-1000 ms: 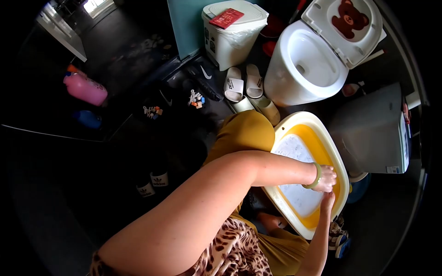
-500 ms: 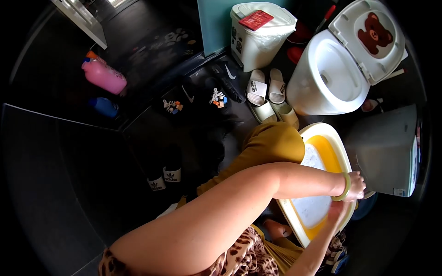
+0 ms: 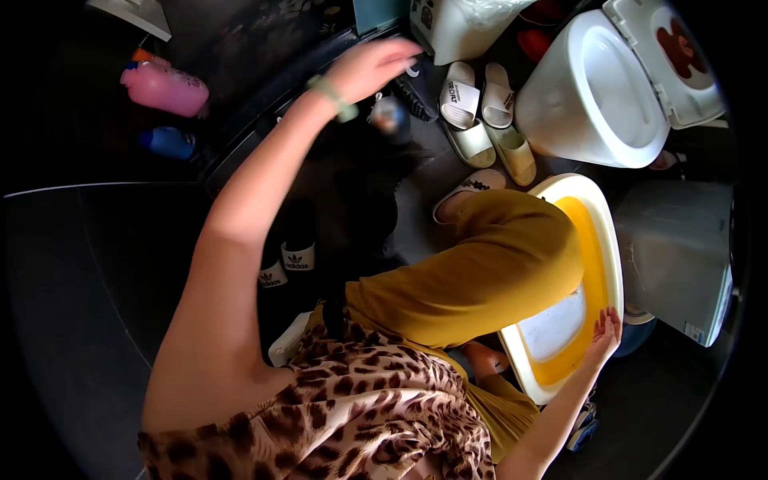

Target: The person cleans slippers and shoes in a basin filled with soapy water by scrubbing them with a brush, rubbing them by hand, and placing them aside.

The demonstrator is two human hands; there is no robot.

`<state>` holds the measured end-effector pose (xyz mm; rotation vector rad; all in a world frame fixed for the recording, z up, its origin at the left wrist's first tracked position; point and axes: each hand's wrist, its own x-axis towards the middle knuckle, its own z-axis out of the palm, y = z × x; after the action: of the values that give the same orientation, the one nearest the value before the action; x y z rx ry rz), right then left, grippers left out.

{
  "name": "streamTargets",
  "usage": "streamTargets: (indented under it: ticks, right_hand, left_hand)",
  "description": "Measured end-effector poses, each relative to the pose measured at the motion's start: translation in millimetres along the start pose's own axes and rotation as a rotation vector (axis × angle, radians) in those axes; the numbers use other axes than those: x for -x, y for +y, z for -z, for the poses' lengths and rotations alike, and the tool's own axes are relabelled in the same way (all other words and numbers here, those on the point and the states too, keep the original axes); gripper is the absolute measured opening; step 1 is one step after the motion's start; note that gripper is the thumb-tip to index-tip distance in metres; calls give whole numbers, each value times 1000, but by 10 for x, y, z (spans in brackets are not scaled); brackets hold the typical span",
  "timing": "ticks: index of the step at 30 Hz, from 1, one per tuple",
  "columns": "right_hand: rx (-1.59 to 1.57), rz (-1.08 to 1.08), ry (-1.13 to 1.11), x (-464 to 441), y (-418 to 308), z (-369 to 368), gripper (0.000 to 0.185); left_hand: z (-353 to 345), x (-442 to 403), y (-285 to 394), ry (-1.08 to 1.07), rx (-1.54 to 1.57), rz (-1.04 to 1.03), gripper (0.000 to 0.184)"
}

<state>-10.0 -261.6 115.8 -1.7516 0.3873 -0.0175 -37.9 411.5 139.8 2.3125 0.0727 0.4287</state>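
My left hand [image 3: 374,67], with a green bangle [image 3: 334,99] at the wrist, is stretched out over the dark shoes, slightly blurred, with nothing visible in it. Just beyond its fingers lies a black sneaker [image 3: 416,92]. The small pieces [image 3: 390,117] on the shoe beside it are smeared. At the right, my right hand [image 3: 607,330] has its fingers loosely apart at the right rim of a cream and yellow basin [image 3: 617,256] and holds nothing visible. Whitish, sudsy water [image 3: 554,326] shows in the basin, partly hidden by my knee in mustard trousers [image 3: 488,264].
Pale slippers [image 3: 472,144] stand before the white toilet [image 3: 568,100]. A white bin [image 3: 460,32] is at the top, a grey bin [image 3: 676,248] at the right. Pink [image 3: 166,88] and blue [image 3: 170,142] bottles are upper left; black-and-white slides [image 3: 298,257] lie below them.
My left hand has left the basin's right side and swung up and left to the shoes. My right hand has stayed by the basin, its fingers now apart. The view has shifted.
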Motion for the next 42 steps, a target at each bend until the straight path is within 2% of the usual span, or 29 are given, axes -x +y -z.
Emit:
streamTargets:
  ticks: [1,3,5,7,12,15,17,19,21,22,23,25,26,28,29,31,32,34,37,40,42]
  right_hand:
    - [-8,-34,-23,-16,141,77,27]
    - [-13,-142,14,46,301,53,28]
    - [5,-211,39,119,390,9,30]
    - [17,-264,47,197,412,-84,28]
    - [66,-236,-63,228,399,-162,27]
    - [147,-227,-32,290,328,-246,26]
    - [142,-215,-20,351,316,-236,26]
    - [159,-188,-41,429,280,-248,26]
    - [139,-197,-30,470,313,-218,27]
    - [130,-208,-21,497,332,-198,27]
    - [120,-220,-11,529,358,-178,28]
    - [92,-223,-2,557,427,-115,26]
    - [79,-225,6,581,447,-102,27]
    - [66,-228,20,611,461,-62,27]
    - [53,-230,18,622,473,-54,27]
    - [40,-235,20,646,466,-92,28]
    - [32,-228,18,659,465,-101,27]
    - [4,-230,3,653,477,-94,26]
    - [-30,-231,8,660,483,-126,24]
    - [-49,-236,23,675,462,-132,24]
    - [-69,-234,42,710,460,-184,25]
  left_hand:
    - [58,355,-409,-10,-78,215,26]
    - [146,1090,-1054,-12,-69,456,23]
    - [34,1776,-1523,84,12,552,20]
    - [-119,2240,-1598,192,393,897,18]
    - [-335,2514,-1248,73,354,1018,17]
    - [-482,2397,-1149,-40,245,907,15]
    - [-566,2276,-1029,-76,-23,681,26]
    - [-561,1991,-705,-207,-102,680,36]
    - [-593,1773,-476,-303,-206,525,46]
    - [-643,1733,-427,-281,-281,367,52]
    - [-711,1690,-426,-350,-382,273,56]
    - [-739,1549,-198,-542,-538,226,57]
    - [-794,1508,-149,-545,-539,217,57]
    - [-894,1458,-63,-703,-708,120,52]
    - [-937,1453,-45,-706,-708,114,52]
    - [-1029,1463,-78,-711,-780,-22,35]
    - [-1073,1475,-105,-715,-781,-27,35]
    - [-1174,1495,-176,-704,-762,-57,20]
    - [-1211,1538,-284,-702,-781,-119,15]
    - [-961,1696,-269,-685,-663,-50,13]
    - [-764,1913,-270,-565,-572,25,11]
